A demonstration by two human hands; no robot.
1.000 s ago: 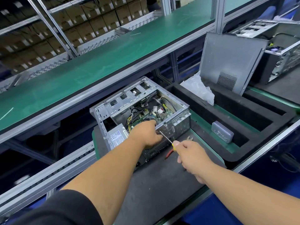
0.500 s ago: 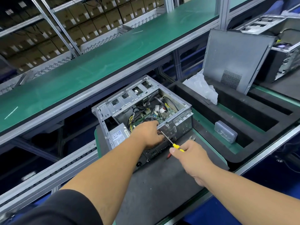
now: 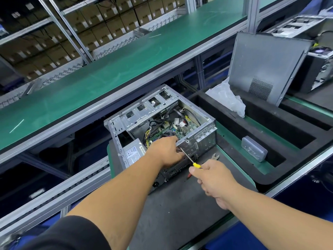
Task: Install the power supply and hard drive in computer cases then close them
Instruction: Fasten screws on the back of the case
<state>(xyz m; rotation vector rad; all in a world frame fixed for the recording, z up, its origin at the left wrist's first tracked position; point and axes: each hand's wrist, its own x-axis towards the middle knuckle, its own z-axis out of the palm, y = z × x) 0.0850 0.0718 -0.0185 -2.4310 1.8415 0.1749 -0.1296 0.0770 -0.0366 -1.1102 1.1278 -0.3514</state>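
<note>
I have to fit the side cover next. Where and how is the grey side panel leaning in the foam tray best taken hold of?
Probably by its free top edge, from above. The side panel stands tilted, its bottom edge down in the foam tray, so the upper edge is open to reach. A second hand on a side edge should steady the flat sheet.

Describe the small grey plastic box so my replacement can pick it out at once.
Start at the open computer case on the dark mat, then look right to the black foam tray with long recesses. The small grey plastic box lies in the nearest recess, on its green floor. Unlike the crumpled white plastic bag further back, it is rigid, rectangular and round-cornered.
</note>
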